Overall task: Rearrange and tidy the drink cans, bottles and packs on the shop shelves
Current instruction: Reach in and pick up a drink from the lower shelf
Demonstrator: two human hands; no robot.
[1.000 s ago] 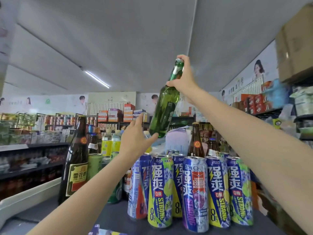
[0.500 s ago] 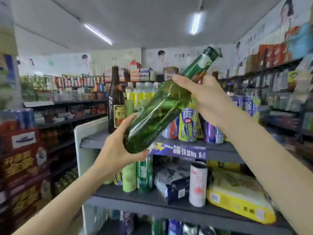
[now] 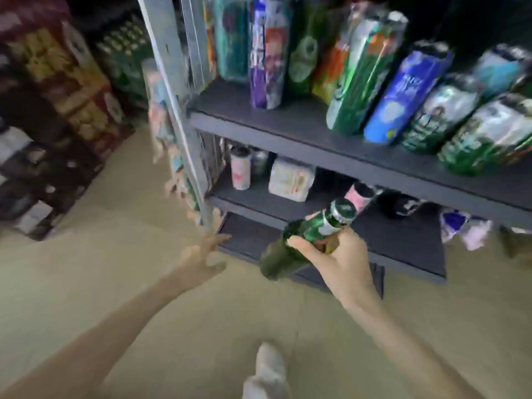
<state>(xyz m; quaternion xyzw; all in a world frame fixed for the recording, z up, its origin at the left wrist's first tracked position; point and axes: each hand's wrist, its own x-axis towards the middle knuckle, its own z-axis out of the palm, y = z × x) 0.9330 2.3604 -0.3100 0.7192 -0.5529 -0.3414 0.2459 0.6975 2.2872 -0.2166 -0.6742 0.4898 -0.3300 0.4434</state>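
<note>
My right hand (image 3: 336, 260) grips a green glass bottle (image 3: 290, 249) around its neck. The bottle lies tilted, cap up and to the right, base down to the left, in front of the lowest shelves. My left hand (image 3: 201, 254) is open with fingers spread, empty, just left of the bottle and near the foot of the grey shelf upright (image 3: 175, 90). Several tall cans (image 3: 267, 53) stand on the upper dark shelf (image 3: 302, 125). Small cans and a pack (image 3: 290, 180) sit on the shelf below. The picture is blurred by motion.
Stacked drink cartons (image 3: 72, 90) fill the left side across the aisle. Beige floor (image 3: 115, 283) lies between them and the shelves. A low dark shelf board (image 3: 408, 246) juts out toward me. My white shoe (image 3: 267, 370) shows at the bottom.
The view has swung from the top shelf down to the low shelves. The bottle came down with my right hand. My left hand let go of its base and now hangs open.
</note>
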